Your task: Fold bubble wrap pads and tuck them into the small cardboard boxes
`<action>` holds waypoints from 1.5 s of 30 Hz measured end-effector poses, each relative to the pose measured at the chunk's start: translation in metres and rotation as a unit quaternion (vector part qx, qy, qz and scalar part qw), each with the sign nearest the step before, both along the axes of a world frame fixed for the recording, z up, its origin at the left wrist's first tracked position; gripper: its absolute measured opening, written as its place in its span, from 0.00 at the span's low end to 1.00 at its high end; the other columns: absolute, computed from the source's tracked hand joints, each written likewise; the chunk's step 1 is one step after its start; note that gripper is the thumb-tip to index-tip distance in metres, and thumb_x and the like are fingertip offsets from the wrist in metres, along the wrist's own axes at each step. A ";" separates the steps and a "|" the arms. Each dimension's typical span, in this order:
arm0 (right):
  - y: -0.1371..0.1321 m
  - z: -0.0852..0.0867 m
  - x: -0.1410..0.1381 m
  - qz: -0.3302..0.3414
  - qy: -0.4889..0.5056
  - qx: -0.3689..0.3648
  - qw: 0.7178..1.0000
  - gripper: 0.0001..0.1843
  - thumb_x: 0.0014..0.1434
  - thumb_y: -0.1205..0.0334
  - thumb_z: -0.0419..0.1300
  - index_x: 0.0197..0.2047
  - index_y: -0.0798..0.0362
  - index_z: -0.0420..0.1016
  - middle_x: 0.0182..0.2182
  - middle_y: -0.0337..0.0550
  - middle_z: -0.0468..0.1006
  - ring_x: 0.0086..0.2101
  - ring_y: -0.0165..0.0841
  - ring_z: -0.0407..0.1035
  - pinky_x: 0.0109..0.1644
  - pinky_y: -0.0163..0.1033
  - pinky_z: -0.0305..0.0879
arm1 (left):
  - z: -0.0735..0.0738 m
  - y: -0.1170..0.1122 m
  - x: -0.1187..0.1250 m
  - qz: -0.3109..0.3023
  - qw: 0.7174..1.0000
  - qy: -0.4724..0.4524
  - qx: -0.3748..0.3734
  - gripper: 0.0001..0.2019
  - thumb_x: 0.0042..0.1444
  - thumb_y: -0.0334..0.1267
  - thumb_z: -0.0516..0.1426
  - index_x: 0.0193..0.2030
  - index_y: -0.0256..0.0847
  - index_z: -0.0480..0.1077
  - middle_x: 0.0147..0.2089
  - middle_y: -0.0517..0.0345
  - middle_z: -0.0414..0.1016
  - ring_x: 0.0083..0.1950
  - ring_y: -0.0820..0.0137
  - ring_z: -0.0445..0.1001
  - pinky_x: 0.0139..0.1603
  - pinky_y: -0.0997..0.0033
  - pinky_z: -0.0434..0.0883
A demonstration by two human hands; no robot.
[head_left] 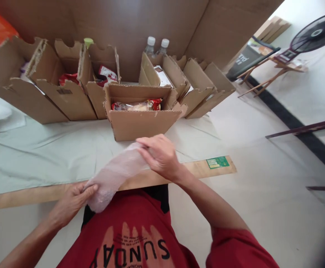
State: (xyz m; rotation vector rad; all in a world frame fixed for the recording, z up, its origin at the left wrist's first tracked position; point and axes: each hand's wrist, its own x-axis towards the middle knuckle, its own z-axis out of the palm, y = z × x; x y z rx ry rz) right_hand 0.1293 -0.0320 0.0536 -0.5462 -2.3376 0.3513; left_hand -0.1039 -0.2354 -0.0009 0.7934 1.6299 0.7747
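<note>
A crumpled, translucent whitish plastic bag is stretched between my hands, over the near edge of the table. My left hand pinches its lower end, thumb on top. The other end is gripped in my right hand, which is higher and further right. Whether anything lies inside the bag cannot be made out. Just beyond my right hand stands a small open cardboard box holding red and clear packets.
Several upright cardboard bins line the back of the cloth-covered table, against a tall cardboard panel. Two white-capped bottles stand behind them. A green label marks the front edge strip. At right is a fan.
</note>
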 end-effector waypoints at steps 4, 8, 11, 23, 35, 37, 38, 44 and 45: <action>0.011 -0.008 -0.087 0.115 -0.073 0.116 0.984 0.17 0.77 0.62 0.48 0.58 0.52 0.76 0.41 0.44 0.83 0.43 0.35 0.74 0.51 0.44 0.66 | -0.009 -0.010 0.017 0.208 0.959 -0.172 -0.089 0.28 0.31 0.62 0.75 0.28 0.38 0.80 0.28 0.55 0.80 0.30 0.68 0.74 0.33 0.71 0.73; 0.002 -0.020 -0.113 0.139 -0.037 0.150 0.978 0.18 0.77 0.63 0.49 0.63 0.52 0.72 0.61 0.47 0.78 0.64 0.37 0.65 0.63 0.46 0.61 | -0.008 -0.003 0.027 0.340 0.908 -0.232 -0.083 0.29 0.21 0.52 0.79 0.29 0.36 0.81 0.27 0.57 0.79 0.27 0.73 0.72 0.29 0.76 0.71; -0.012 -0.046 -0.098 0.145 -0.093 0.109 0.979 0.18 0.77 0.63 0.50 0.64 0.52 0.71 0.65 0.48 0.74 0.67 0.39 0.62 0.64 0.46 0.63 | -0.008 0.002 0.029 0.366 0.892 -0.256 -0.074 0.29 0.19 0.49 0.80 0.30 0.34 0.81 0.28 0.56 0.80 0.27 0.73 0.72 0.28 0.75 0.71; -0.005 -0.096 -0.098 0.189 -0.250 -0.061 0.948 0.27 0.72 0.54 0.58 0.70 0.51 0.66 0.73 0.52 0.62 0.73 0.43 0.54 0.75 0.56 0.52 | -0.016 -0.004 0.034 0.388 0.884 -0.253 -0.057 0.30 0.21 0.49 0.79 0.29 0.31 0.78 0.27 0.53 0.79 0.25 0.70 0.74 0.25 0.70 0.76; -0.080 -0.102 -0.041 0.225 -0.123 -0.118 0.959 0.22 0.61 0.76 0.57 0.55 0.51 0.78 0.48 0.48 0.85 0.51 0.40 0.76 0.57 0.48 0.67 | -0.018 -0.021 0.024 0.320 0.925 -0.200 -0.052 0.23 0.48 0.52 0.70 0.41 0.32 0.79 0.37 0.45 0.83 0.34 0.59 0.81 0.30 0.62 0.80; -0.080 -0.112 -0.050 0.183 -0.071 -0.197 0.961 0.22 0.58 0.78 0.57 0.50 0.51 0.80 0.43 0.44 0.87 0.44 0.37 0.78 0.53 0.44 0.68 | -0.017 -0.036 0.016 0.291 0.955 -0.047 0.025 0.27 0.57 0.57 0.63 0.52 0.34 0.78 0.42 0.44 0.83 0.41 0.56 0.82 0.38 0.57 0.81; -0.080 -0.114 -0.054 0.166 -0.056 -0.232 0.957 0.22 0.58 0.79 0.57 0.50 0.50 0.81 0.43 0.43 0.87 0.44 0.36 0.79 0.53 0.43 0.68 | -0.016 -0.042 0.012 0.269 0.958 0.055 0.077 0.27 0.59 0.56 0.61 0.56 0.36 0.76 0.47 0.44 0.83 0.46 0.55 0.82 0.45 0.55 0.81; -0.078 -0.099 -0.059 0.131 -0.050 -0.336 0.931 0.17 0.63 0.75 0.58 0.48 0.49 0.82 0.45 0.42 0.87 0.45 0.35 0.79 0.55 0.42 0.67 | -0.012 -0.025 0.004 0.036 0.875 0.365 0.315 0.22 0.61 0.38 0.60 0.63 0.42 0.72 0.54 0.48 0.82 0.57 0.58 0.78 0.62 0.55 0.72; -0.079 -0.096 -0.060 0.119 -0.051 -0.349 0.928 0.15 0.65 0.73 0.58 0.48 0.49 0.82 0.46 0.42 0.87 0.45 0.35 0.79 0.55 0.42 0.67 | -0.014 -0.018 0.003 0.029 0.881 0.360 0.305 0.18 0.63 0.39 0.58 0.60 0.42 0.74 0.48 0.51 0.83 0.51 0.60 0.79 0.56 0.58 0.74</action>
